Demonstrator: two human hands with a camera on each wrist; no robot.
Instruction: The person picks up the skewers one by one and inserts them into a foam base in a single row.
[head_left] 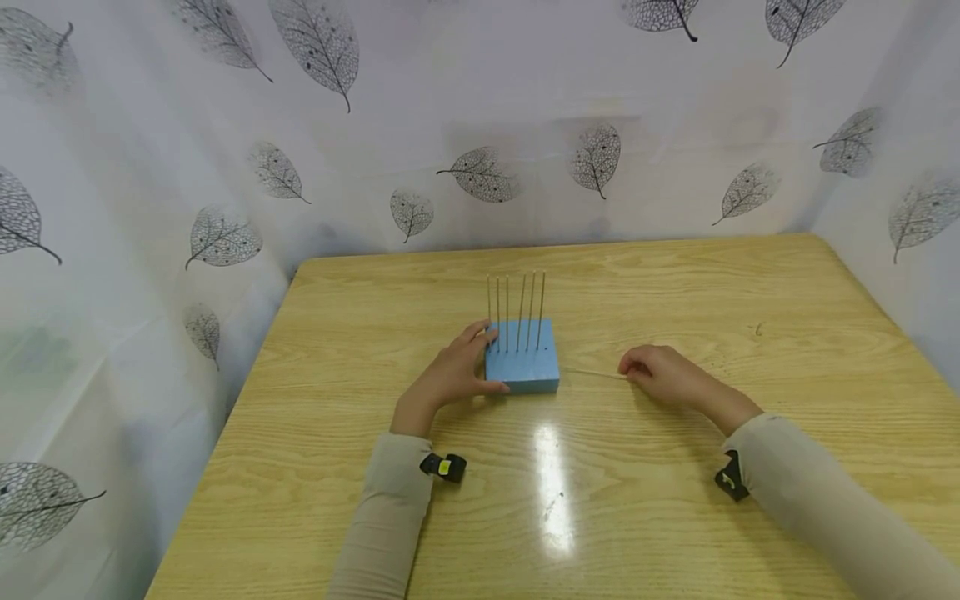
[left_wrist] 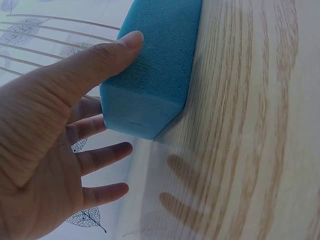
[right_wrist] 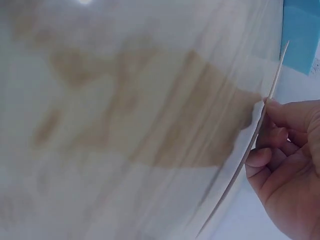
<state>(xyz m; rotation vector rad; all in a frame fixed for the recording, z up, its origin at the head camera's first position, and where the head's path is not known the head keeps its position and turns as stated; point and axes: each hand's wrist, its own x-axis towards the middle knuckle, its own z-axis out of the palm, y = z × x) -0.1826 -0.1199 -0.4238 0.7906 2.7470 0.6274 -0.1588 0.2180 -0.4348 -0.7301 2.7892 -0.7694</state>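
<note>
A blue foam block (head_left: 522, 367) stands mid-table with several thin wooden sticks (head_left: 517, 310) upright in its top. My left hand (head_left: 480, 358) steadies the block from its left. Its thumb lies straight along the block's (left_wrist: 150, 75) face in the left wrist view, and the other fingers (left_wrist: 102, 155) are spread straight beside the block. My right hand (head_left: 632, 368) rests on the table to the right of the block and pinches one end of a loose stick (head_left: 596, 373) that points toward the block. In the right wrist view the fingertips (right_wrist: 267, 107) pinch that stick (right_wrist: 272, 90).
The wooden table (head_left: 675, 500) is enclosed by white leaf-print curtains (head_left: 150, 208) at the back and both sides. A bright glare patch (head_left: 553, 492) lies in front of the block. Both forearms wear beige sleeves with small wrist cameras.
</note>
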